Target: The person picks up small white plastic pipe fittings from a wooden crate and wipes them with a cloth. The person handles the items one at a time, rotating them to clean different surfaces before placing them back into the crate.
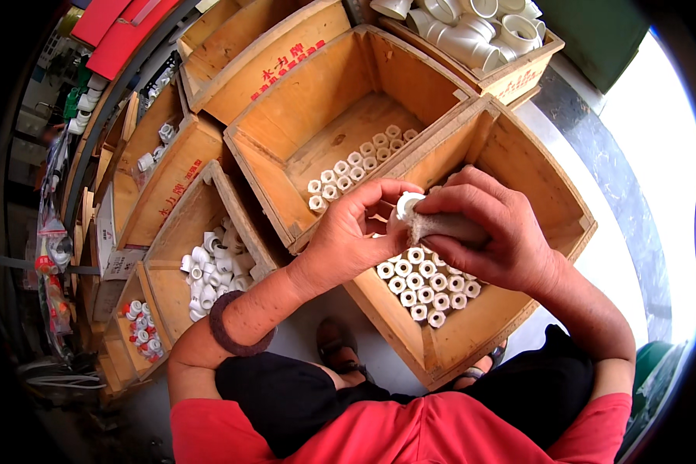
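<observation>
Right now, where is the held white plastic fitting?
In the head view, the white plastic fitting is right of centre, between the left hand and right hand, above rows of white hexagonal plastic pieces.

The fitting (408,203) is white, the shirt (394,430) red.

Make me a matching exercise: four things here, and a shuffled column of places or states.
Things
1. Left hand
2. Right hand
3. Dark band
4. Big white pipe fittings

Places or states
A. In the wooden box at upper right
B. Holding a greyish cloth
C. Around the left forearm
D. Holding a small white fitting

Pairs: 1-D, 2-B, 3-C, 4-A
</observation>
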Action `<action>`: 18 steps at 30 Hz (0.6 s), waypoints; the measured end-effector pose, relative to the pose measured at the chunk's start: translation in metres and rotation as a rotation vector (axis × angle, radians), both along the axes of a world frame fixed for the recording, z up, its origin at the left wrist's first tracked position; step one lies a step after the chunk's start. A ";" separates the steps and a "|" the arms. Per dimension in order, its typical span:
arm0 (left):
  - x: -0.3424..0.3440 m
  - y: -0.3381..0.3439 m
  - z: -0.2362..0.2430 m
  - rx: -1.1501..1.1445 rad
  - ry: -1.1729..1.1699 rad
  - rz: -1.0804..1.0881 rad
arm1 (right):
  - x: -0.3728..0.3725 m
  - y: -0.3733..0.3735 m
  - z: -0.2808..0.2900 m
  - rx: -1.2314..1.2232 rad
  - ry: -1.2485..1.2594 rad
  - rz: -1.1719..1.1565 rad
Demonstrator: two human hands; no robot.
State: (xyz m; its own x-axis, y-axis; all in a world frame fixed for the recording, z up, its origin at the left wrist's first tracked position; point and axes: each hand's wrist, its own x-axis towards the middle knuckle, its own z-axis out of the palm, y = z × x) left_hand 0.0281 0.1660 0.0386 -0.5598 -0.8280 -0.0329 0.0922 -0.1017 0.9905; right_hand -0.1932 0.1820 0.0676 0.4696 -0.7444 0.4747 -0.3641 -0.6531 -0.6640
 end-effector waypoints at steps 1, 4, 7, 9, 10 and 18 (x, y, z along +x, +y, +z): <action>0.000 0.000 -0.001 -0.061 -0.059 0.010 | 0.000 0.001 0.001 -0.010 0.023 0.005; -0.003 0.001 0.001 -0.325 -0.222 0.014 | 0.001 0.000 -0.001 -0.024 0.063 -0.009; -0.004 0.005 0.006 -0.340 -0.323 -0.020 | -0.001 -0.002 -0.002 0.001 0.057 -0.058; -0.002 0.006 0.007 -0.255 -0.319 -0.035 | -0.004 -0.005 -0.003 0.028 0.024 -0.084; -0.002 0.006 0.007 -0.214 -0.291 -0.036 | -0.007 -0.007 -0.004 0.041 0.000 -0.090; -0.003 -0.017 0.010 -0.093 -0.135 0.004 | -0.021 -0.012 -0.009 0.449 -0.292 -0.137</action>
State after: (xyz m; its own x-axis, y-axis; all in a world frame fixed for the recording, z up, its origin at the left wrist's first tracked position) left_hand 0.0254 0.1486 0.0487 -0.5521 -0.8332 -0.0302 -0.0418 -0.0086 0.9991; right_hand -0.2141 0.1699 0.0589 0.2505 -0.9487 0.1931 -0.1844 -0.2426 -0.9524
